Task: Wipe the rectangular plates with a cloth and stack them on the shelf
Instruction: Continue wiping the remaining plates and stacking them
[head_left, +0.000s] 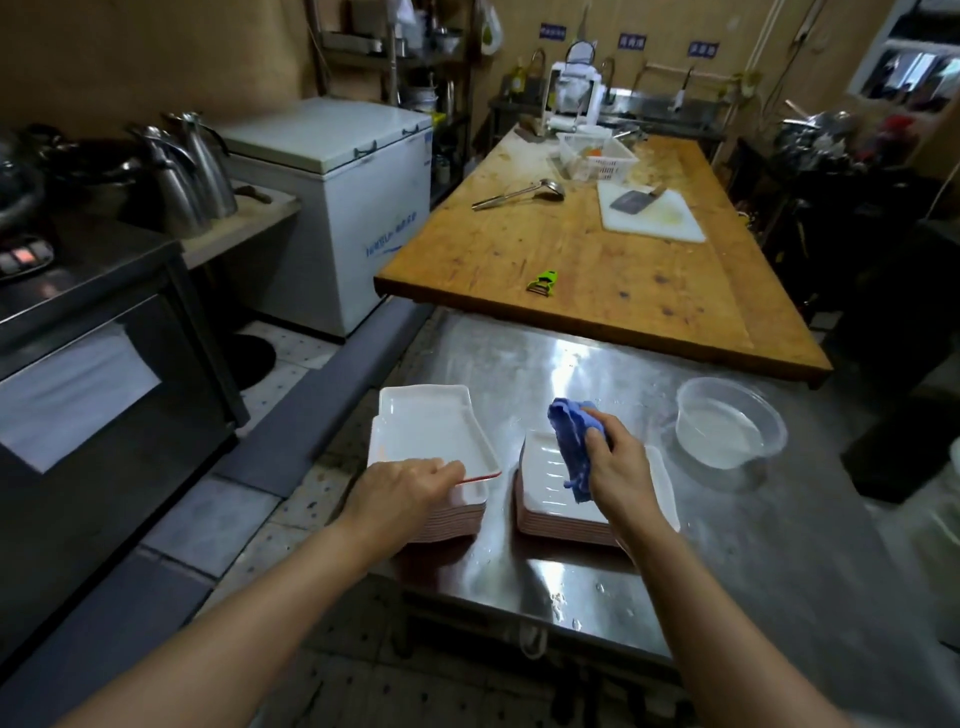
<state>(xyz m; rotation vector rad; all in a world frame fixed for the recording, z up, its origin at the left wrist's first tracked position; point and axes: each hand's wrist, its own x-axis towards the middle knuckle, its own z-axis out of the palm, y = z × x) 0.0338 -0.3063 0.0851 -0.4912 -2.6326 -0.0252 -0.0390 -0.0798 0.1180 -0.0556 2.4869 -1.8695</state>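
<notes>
Plates (434, 431), white and rectangular, are sitting in two stacks at lower centre of the frame, on the near part of a steel surface (727, 545) that is glistening with water drops. The left hand (400, 493) is gripping the near edge of the top plate on the left stack, lifting it slightly askew; its fingertips are hidden under the rim. The right hand (615, 467) is clutching a blue cloth (571, 441) over the right stack (550, 499), which the forearm is partly covering. To the right, a clear plastic bowl (730, 423) holding water is standing apart. Beyond, a wooden surface (597, 260) is carrying a green peeler (543, 283), a ladle (519, 195), a white cutting board (652, 215) with a cleaver (634, 201) and a white basket (597, 156). At upper left, a chest freezer (353, 208) and steel kettles (187, 171) are standing. The dim background is hard to make out.
</notes>
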